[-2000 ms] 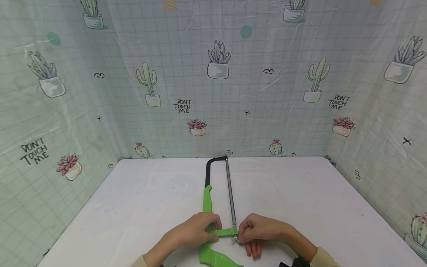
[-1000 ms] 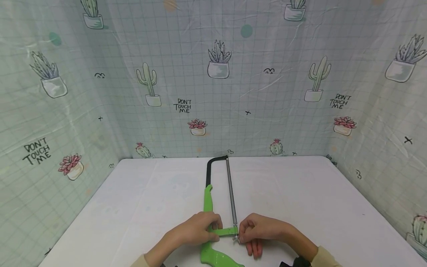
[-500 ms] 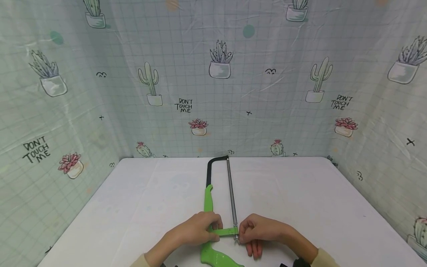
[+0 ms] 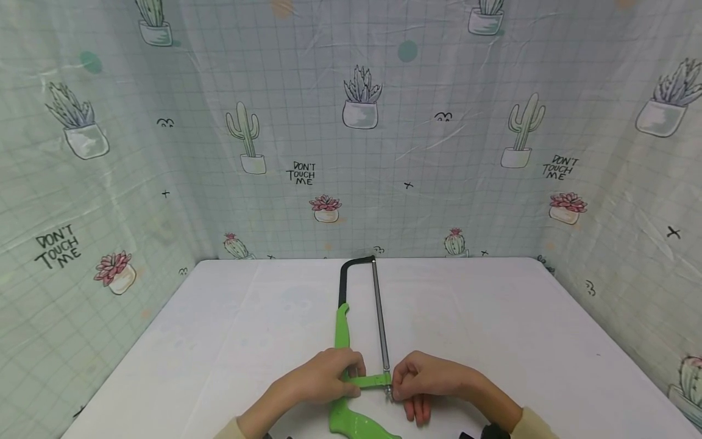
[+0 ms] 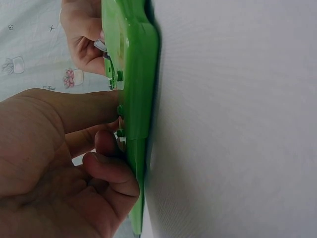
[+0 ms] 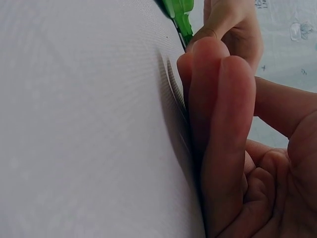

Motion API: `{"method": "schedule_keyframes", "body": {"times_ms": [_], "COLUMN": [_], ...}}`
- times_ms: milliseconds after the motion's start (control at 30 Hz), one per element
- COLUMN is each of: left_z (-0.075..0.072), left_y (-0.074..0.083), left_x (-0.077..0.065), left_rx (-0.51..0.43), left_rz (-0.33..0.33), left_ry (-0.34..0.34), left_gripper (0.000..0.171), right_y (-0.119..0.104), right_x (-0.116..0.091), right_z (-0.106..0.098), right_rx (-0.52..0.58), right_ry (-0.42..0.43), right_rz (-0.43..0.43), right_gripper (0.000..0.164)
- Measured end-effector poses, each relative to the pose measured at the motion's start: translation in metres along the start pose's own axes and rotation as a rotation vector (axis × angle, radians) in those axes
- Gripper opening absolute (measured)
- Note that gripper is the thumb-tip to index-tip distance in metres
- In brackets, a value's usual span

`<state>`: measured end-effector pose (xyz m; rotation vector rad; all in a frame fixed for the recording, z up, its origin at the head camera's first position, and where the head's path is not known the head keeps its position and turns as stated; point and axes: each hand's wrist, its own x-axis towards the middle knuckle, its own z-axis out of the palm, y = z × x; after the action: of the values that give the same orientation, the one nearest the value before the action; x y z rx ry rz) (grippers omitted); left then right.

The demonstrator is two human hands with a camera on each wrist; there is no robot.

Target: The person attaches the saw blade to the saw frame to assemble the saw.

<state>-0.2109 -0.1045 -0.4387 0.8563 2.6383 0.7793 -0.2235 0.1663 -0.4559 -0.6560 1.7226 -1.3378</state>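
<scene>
A hacksaw (image 4: 342, 329) with a green handle and black front frame lies on the white table, its blade (image 4: 379, 311) on the right side. My left hand (image 4: 326, 377) grips the green frame where the short crosspiece (image 4: 373, 381) branches off, thumb and fingers on either side of that crosspiece. At the crosspiece's right end, my right hand (image 4: 425, 378) pinches the small metal wing nut (image 4: 389, 394) between thumb and index finger. Its other fingers (image 6: 233, 114) extend down along the tabletop. One metal wing of the nut (image 5: 100, 45) shows beside the right fingers in the left wrist view.
The white table (image 4: 263, 317) reaches back to a hanging cloth (image 4: 417, 152) printed with cacti, which also covers both sides. The hacksaw's tip is close to the table's back edge.
The wing nut has turned a little between my right fingertips. Both hands and the hacksaw keep their places; the head view shifts only slightly.
</scene>
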Motion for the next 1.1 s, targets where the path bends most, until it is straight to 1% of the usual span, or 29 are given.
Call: {"method": "schedule_keyframes", "body": {"times_ms": [400,700,800,967,1100], "left_z": [0.0001,0.0007,0.0005,0.0001,0.0005], "left_y": [0.0005,0.0012,0.0011,0.0005,-0.0005], "left_x": [-0.0007,-0.0011,-0.001,-0.0007,-0.0003], "left_rx": [-0.005,-0.003,0.003,0.003,0.0], "left_rz": [-0.004,-0.008,-0.003,0.003,0.002], "left_ry": [-0.004,-0.006,-0.004,-0.008,-0.007], "left_gripper": [0.016,0.016,0.016,0.016,0.016], "right_y": [0.0012,0.0023,0.0019,-0.0003,-0.0004], "right_x": [-0.0001,-0.0005,-0.0004,0.0008,0.0025], "right_z": [-0.0004,-0.0013,-0.0012,0.0013,0.0035], "right_rx": [0.0,-0.006,-0.019,-0.043,-0.058], "right_ry": [-0.002,-0.007,0.006,0.052,0.085], "right_rz": [0.002,0.001,0.012,0.025,0.037], "right_gripper": [0.006,0.01,0.014,0.026,0.03]}}
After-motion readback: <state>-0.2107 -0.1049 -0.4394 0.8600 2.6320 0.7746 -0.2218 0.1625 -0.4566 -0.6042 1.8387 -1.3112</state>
